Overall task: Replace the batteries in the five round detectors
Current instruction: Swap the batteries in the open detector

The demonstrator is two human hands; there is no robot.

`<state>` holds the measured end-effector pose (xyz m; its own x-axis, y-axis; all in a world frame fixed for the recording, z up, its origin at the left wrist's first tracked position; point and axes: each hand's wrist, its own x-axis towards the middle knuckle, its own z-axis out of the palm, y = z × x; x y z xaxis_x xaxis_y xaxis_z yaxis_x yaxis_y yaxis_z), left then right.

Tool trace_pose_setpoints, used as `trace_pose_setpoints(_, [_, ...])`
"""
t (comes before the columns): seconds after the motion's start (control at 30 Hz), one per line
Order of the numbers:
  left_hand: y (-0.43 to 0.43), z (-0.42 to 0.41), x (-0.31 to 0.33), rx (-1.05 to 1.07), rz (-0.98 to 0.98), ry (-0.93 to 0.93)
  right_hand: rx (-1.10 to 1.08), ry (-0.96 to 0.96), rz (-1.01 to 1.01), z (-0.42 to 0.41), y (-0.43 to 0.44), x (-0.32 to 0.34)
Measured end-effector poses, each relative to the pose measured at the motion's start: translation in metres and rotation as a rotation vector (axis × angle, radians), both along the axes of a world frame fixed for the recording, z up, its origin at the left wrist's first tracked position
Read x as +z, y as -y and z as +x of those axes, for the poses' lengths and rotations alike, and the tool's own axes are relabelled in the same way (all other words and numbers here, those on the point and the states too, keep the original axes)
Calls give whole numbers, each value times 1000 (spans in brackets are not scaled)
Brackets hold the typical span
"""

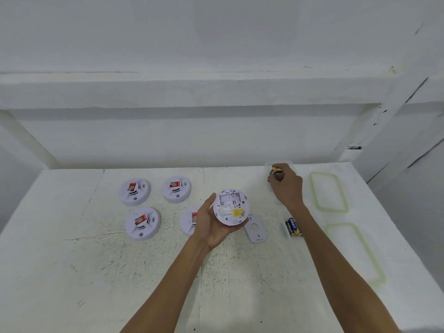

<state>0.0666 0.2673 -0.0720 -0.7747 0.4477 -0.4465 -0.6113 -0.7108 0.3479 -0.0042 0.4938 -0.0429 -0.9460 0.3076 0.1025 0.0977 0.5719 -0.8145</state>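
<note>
Head view, single camera. The left hand (211,222) cupped one round detector (231,206) from below, fingers curled around its rim, its back turned up towards the camera. The battery bay looked open and empty. Its grey cover plate (255,228) lay on the table just beside that hand. The right hand (287,186) was closed around a few batteries (276,171), held at or over a clear tub (292,165) at the far edge. Whether these were spent cells going in or fresh ones coming out could not be told. Loose batteries (292,227), dark blue and yellow, lay close by the right forearm, perhaps in a second clear tub, though this was unclear. Four other detectors sat face up to the left, well apart from the tub: far-left detector (135,191), far-right detector (177,189), near-left detector (143,223) and a near-right detector (189,222), the last partly hidden by the left hand. Judgement: the first unit was mid-swap, and nothing showed whether the other four had been serviced. Two green-rimmed lids (328,192) lay at the right. The table (120,272) was white and heavily scuffed. It stood in a white-painted alcove with a shelf above.
</note>
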Motion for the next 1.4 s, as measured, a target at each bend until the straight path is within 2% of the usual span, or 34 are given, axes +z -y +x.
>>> trace_pose_setpoints(0.2, [-5,4,3,68,-28,18,-18,-57,-188,37,34,18])
trace_pose_setpoints(0.33, [-8,4,0,88,-86,40,-14,-96,-209,62,54,22])
trace_pose_setpoints(0.5, [-17,6,2,65,-92,36,30,-109,-149,83,74,13])
trace_pose_setpoints(0.8, [-22,12,2,50,-101,34,-23,-125,211,90,86,-8])
trace_pose_setpoints(0.87, [-22,13,2,49,-99,35,-35,-132,208,94,89,-8])
trace_pose_setpoints(1.1, [-24,12,-5,44,-107,34,-66,-144,33,100,87,-14])
trace_pose_setpoints(1.2, [-25,11,-5,25,-106,27,-126,-80,-300,101,86,-11])
trace_pose_setpoints(1.3, [-24,11,-2,8,-79,27,-92,86,-633,96,82,-9])
trace_pose_setpoints(1.4, [-24,11,-2,8,-59,27,-9,122,-721,92,79,-17])
